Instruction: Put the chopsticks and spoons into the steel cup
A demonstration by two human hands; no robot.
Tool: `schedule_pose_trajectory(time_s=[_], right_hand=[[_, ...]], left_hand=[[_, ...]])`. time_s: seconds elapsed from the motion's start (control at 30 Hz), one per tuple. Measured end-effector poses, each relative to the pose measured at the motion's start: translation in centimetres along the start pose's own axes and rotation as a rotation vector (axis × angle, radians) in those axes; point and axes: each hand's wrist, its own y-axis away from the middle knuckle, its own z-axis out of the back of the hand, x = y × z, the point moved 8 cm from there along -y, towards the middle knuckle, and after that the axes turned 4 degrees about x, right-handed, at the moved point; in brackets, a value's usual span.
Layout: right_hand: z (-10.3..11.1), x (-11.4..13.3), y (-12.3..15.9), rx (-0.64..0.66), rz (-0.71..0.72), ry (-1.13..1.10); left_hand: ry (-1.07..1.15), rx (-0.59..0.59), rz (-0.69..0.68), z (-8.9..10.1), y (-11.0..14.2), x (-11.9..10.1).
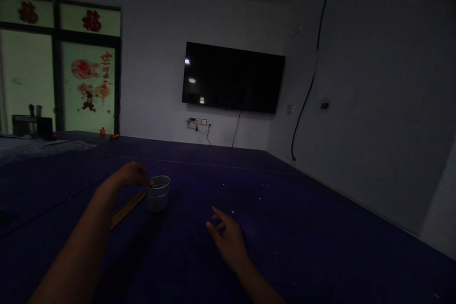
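A round, translucent grey cup (158,197) stands upright on the dark blue tabletop (199,247). At its left rim my left hand (133,174) reaches down with bent fingers, which appear pinched on the edge; the thumb is mostly hidden. Beneath that wrist, just left of the cup, lies a bundle of thin, light brown sticks (128,209), partly covered by my forearm. To the right of the cup and apart from it, my right hand (228,240) hovers low over the surface, its fingers curved and spread, holding nothing.
Small white scraps (232,212) dot the surface on the right. Crumpled clear plastic (53,149) lies at the far left, near a dark box (33,126) and a small orange bottle (103,131). A television (233,78) hangs on the far wall; a black cable (313,76) runs down the right wall.
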Motion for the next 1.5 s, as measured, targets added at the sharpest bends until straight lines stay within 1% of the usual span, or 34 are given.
schedule_pose_trajectory(time_s=[0.1,0.17,0.33,0.67,0.87,1.0,1.07,1.33,1.5], right_hand=[[-0.1,-0.1,0.0,0.003,-0.003,0.013],[-0.1,-0.2,0.0,0.005,0.001,0.018],[0.0,0.0,0.0,0.002,0.010,0.012],[0.0,-0.1,-0.1,0.022,-0.009,0.018],[0.0,0.0,0.0,0.011,0.008,0.021],[0.0,0.0,0.0,0.013,0.013,0.034],[-0.1,-0.1,0.0,0.010,0.016,0.036],[0.0,0.3,0.0,0.007,0.026,0.011],[0.1,0.6,0.0,0.017,0.013,0.026]], left_hand=[[-0.023,0.041,-0.064,-0.4,-0.2,-0.5],[-0.036,0.040,-0.093,-0.5,-0.3,-0.7],[-0.087,0.013,-0.083,-0.5,-0.3,-1.0],[-0.186,-0.010,-0.115,-0.4,-0.3,-2.1],[-0.110,-0.067,-0.142,-0.6,-0.5,-2.4],[0.002,-0.132,-0.118,-0.7,-0.9,-2.2],[0.035,-0.146,-0.112,-0.8,-1.1,-2.1],[0.080,-0.097,-0.129,-1.7,-1.7,-2.0],[0.072,-0.027,-0.119,-2.8,-1.9,-2.2]])
